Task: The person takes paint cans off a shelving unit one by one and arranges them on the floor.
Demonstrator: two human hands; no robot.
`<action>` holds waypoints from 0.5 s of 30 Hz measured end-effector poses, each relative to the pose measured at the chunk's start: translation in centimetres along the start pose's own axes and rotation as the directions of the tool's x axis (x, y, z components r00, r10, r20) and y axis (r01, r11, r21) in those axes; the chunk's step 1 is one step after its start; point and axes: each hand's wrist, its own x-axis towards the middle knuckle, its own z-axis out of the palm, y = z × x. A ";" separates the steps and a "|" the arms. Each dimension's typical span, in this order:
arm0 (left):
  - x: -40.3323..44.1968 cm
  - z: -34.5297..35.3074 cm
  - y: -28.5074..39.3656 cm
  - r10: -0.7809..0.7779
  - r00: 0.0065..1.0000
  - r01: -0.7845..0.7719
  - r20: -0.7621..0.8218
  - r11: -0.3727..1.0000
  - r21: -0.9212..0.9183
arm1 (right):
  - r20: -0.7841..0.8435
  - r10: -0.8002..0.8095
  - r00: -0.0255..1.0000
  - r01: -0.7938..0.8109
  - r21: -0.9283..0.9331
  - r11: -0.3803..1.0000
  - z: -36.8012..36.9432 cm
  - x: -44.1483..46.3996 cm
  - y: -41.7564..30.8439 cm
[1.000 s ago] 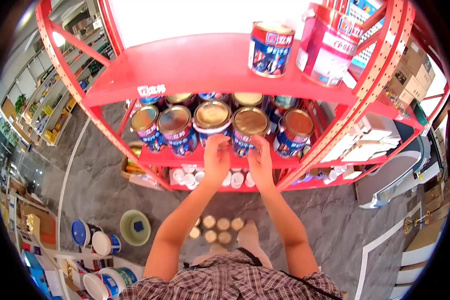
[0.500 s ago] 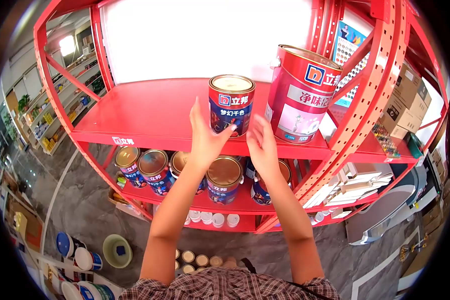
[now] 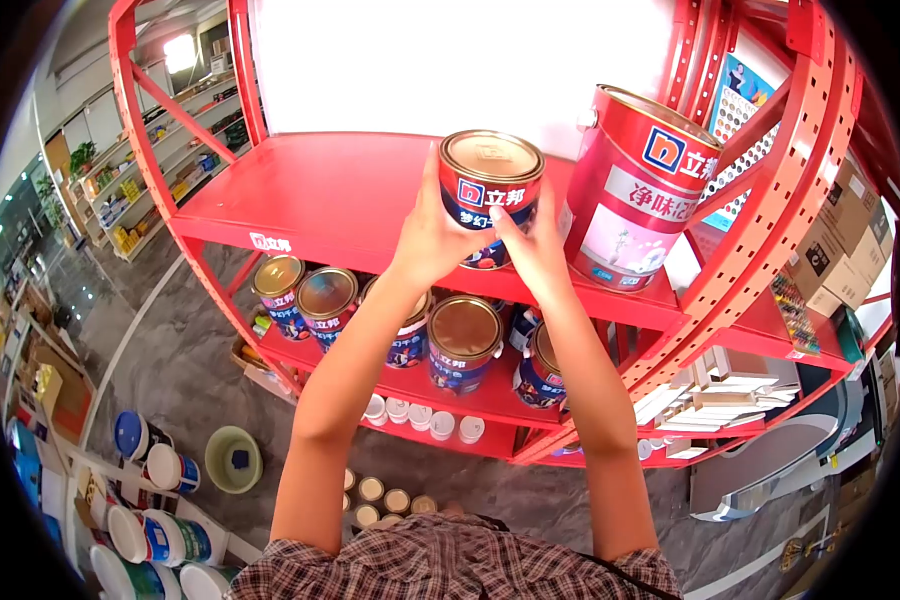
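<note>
A small paint can with a red and dark blue label and a gold lid is upright at the front of the upper red shelf. My left hand wraps its left side, and my right hand wraps its right side. Both thumbs meet across the front of the label. Whether the can's base touches the shelf, I cannot tell. Just right of my right hand stands a larger red and pink paint can, apart from the small one.
Several paint cans line the lower shelf, with white tubs beneath. More cans stand on the floor by my body. A red perforated post rises at the right. On the left floor are a green basin and paint buckets.
My hands, which were apart on either side of the small can, have closed around it. The view has shifted, so the shelf and cans appear further right.
</note>
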 end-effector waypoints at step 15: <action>-16.9 -11.2 6.7 -0.073 0.996 0.071 0.042 0.996 0.049 | 0.015 0.246 0.969 -0.246 0.112 0.963 7.5 -17.0 -12.4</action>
